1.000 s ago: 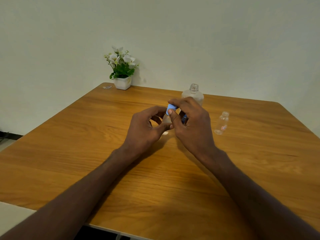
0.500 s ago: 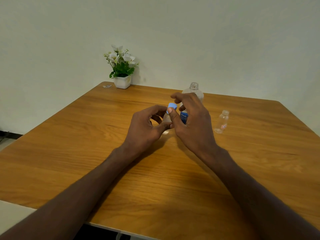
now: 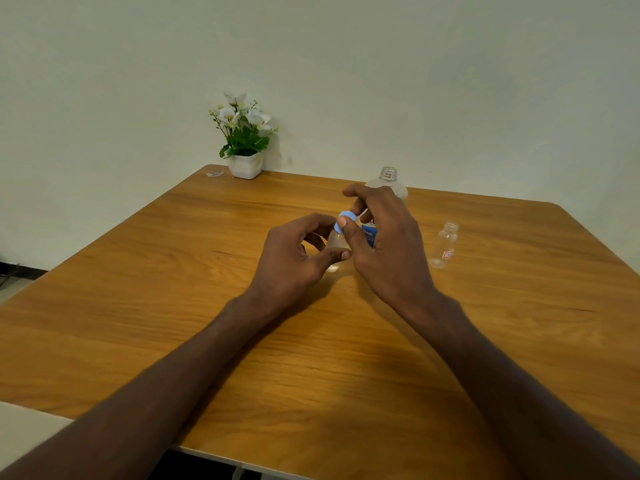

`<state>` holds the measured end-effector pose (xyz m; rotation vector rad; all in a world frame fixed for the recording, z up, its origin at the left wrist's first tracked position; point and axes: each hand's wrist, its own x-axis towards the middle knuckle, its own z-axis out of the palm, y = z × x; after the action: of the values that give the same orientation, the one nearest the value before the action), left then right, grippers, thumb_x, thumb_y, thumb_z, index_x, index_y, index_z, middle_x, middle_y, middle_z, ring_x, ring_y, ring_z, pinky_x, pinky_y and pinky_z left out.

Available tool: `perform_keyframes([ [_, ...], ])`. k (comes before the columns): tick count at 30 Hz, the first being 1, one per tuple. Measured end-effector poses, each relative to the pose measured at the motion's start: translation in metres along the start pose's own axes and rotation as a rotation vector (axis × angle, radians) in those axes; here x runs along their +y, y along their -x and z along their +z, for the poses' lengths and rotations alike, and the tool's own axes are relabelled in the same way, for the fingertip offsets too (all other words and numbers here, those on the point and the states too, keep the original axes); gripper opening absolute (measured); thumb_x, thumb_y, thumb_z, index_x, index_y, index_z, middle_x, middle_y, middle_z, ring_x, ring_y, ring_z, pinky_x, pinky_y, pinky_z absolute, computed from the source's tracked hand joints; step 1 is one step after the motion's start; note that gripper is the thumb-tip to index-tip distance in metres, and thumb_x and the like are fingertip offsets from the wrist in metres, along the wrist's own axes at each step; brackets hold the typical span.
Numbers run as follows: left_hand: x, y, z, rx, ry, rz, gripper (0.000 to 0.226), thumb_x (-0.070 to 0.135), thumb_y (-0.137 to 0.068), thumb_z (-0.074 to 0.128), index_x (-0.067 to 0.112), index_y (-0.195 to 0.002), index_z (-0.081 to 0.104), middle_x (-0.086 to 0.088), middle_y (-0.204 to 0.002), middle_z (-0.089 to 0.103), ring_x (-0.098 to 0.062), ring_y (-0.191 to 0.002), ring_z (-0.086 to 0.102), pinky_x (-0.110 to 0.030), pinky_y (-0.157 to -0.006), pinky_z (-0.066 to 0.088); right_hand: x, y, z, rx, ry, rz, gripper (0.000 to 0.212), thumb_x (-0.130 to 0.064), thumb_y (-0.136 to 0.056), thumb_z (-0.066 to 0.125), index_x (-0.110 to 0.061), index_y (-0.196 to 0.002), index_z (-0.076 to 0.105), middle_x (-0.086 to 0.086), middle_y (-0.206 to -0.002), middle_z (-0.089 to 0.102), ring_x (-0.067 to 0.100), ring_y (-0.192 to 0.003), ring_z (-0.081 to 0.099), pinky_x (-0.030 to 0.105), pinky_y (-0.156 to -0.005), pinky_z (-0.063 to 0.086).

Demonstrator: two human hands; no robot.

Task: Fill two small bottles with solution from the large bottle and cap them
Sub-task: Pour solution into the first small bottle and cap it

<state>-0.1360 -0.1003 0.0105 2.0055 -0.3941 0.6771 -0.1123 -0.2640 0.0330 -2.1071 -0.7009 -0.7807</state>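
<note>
My left hand grips a small clear bottle that stands on the wooden table. My right hand pinches the light blue cap on that bottle's neck with thumb and fingers. Just behind my right hand stands the large clear bottle, uncapped, its blue label partly hidden by my fingers. A second small clear bottle stands open and uncapped to the right, apart from both hands.
A white pot of white flowers sits at the table's far left corner, with a small clear scrap beside it. The table's near edge runs under my forearms. A pale wall stands behind.
My right hand has turned on the blue cap, its fingers lifting and spreading upward. The left hand and bottle stayed in place.
</note>
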Motion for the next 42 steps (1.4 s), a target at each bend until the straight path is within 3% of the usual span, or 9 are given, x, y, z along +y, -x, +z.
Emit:
perform_keyframes([
  [6,-0.0005,-0.0008,-0.0004,-0.005,-0.004,-0.001,0.043,0.026,-0.083,0.083,0.018,-0.125,0.072,0.009,-0.110,0.076,-0.008,-0.094,0.070,-0.020,-0.069,0.052,0.0009,0.0001,-0.0008,-0.016,-0.011,0.001,0.041,-0.023,-0.100,0.064,-0.021,-0.140,0.058,-0.007,-0.116,0.065,0.011,-0.106,0.059,0.036,-0.089,0.055],
  [11,-0.0002,-0.0009,-0.0001,0.001,-0.019,0.015,0.043,0.025,-0.084,0.082,0.016,-0.125,0.071,0.007,-0.110,0.076,-0.009,-0.094,0.070,-0.011,-0.068,0.047,0.0008,0.0003,-0.0013,-0.040,0.009,0.011,0.043,-0.031,-0.100,0.067,-0.022,-0.141,0.058,-0.010,-0.120,0.065,0.010,-0.108,0.058,0.024,-0.088,0.047],
  [14,0.0006,-0.0008,-0.0008,-0.007,-0.011,0.010,0.042,0.025,-0.084,0.082,0.018,-0.125,0.071,0.009,-0.110,0.076,-0.009,-0.095,0.070,-0.015,-0.069,0.050,0.0011,0.0005,-0.0021,-0.045,0.038,0.004,0.042,-0.030,-0.099,0.069,-0.021,-0.139,0.060,-0.009,-0.116,0.066,0.010,-0.108,0.059,0.028,-0.091,0.049],
  [18,0.0001,-0.0001,-0.0006,-0.008,0.011,0.011,0.040,0.023,-0.086,0.080,0.016,-0.124,0.071,0.007,-0.108,0.076,-0.011,-0.094,0.071,-0.024,-0.070,0.055,0.0002,0.0013,-0.0028,-0.031,0.033,0.001,0.046,-0.034,-0.098,0.069,-0.022,-0.141,0.056,-0.010,-0.118,0.064,0.009,-0.105,0.057,0.020,-0.085,0.047],
  [22,-0.0003,-0.0008,-0.0008,-0.006,-0.004,0.000,0.043,0.024,-0.084,0.083,0.014,-0.124,0.071,0.006,-0.110,0.076,-0.010,-0.095,0.071,-0.018,-0.071,0.051,0.0019,0.0000,-0.0035,-0.021,0.036,0.005,0.042,-0.031,-0.098,0.070,-0.022,-0.138,0.060,-0.011,-0.111,0.065,0.010,-0.103,0.059,0.035,-0.087,0.055],
  [31,0.0009,-0.0004,-0.0013,-0.008,-0.013,-0.004,0.045,0.025,-0.084,0.082,0.018,-0.126,0.070,0.008,-0.110,0.076,-0.009,-0.096,0.070,-0.029,-0.071,0.057,0.0024,0.0013,-0.0037,-0.026,0.048,-0.002,0.032,-0.034,-0.097,0.069,-0.019,-0.125,0.069,-0.003,-0.116,0.071,0.014,-0.108,0.061,0.043,-0.087,0.057],
  [36,0.0018,-0.0009,-0.0009,-0.003,-0.014,-0.017,0.044,0.027,-0.084,0.083,0.019,-0.125,0.070,0.009,-0.111,0.075,-0.006,-0.096,0.070,-0.019,-0.071,0.053,0.0019,0.0010,-0.0048,-0.034,0.035,-0.021,0.033,-0.031,-0.099,0.067,-0.021,-0.131,0.066,-0.006,-0.126,0.070,0.014,-0.113,0.060,0.040,-0.090,0.057],
  [42,0.0017,-0.0007,-0.0010,0.002,-0.024,-0.013,0.044,0.026,-0.085,0.082,0.017,-0.126,0.070,0.007,-0.110,0.076,-0.008,-0.096,0.070,-0.028,-0.072,0.056,0.0023,0.0000,-0.0038,-0.025,0.065,-0.020,0.038,-0.037,-0.100,0.067,-0.023,-0.136,0.062,-0.008,-0.118,0.066,0.011,-0.108,0.058,0.036,-0.087,0.055],
])
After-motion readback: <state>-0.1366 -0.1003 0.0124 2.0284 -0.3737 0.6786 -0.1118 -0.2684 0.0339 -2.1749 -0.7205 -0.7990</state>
